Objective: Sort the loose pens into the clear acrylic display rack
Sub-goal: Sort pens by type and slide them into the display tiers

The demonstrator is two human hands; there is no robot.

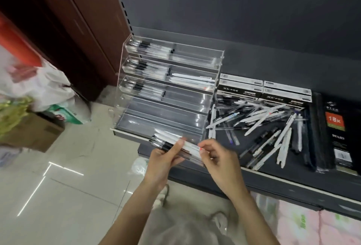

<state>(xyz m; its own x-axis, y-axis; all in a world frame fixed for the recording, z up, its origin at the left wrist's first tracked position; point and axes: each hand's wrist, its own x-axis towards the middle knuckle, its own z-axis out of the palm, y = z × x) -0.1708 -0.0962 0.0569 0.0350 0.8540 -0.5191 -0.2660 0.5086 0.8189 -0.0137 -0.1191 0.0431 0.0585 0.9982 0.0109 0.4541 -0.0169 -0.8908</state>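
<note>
The left hand [164, 156] has its grip curled round a bundle of pens [175, 144], while the right hand [213, 156] pinches the bundle's near end with fingertips, both held just in front of the rack [166, 88], at its 6 o'clock. The rack's top three tiers already hold rows of pens at their left ends; the lower tiers look unfilled. At its 3 o'clock on the shelf [293, 182] a large loose pile [259, 125] waits, so I judge the sorting under halfway.

One clear acrylic rack [166, 92], four pen boxes [263, 90], two hands [191, 156], perhaps forty loose pens [259, 127].
</note>
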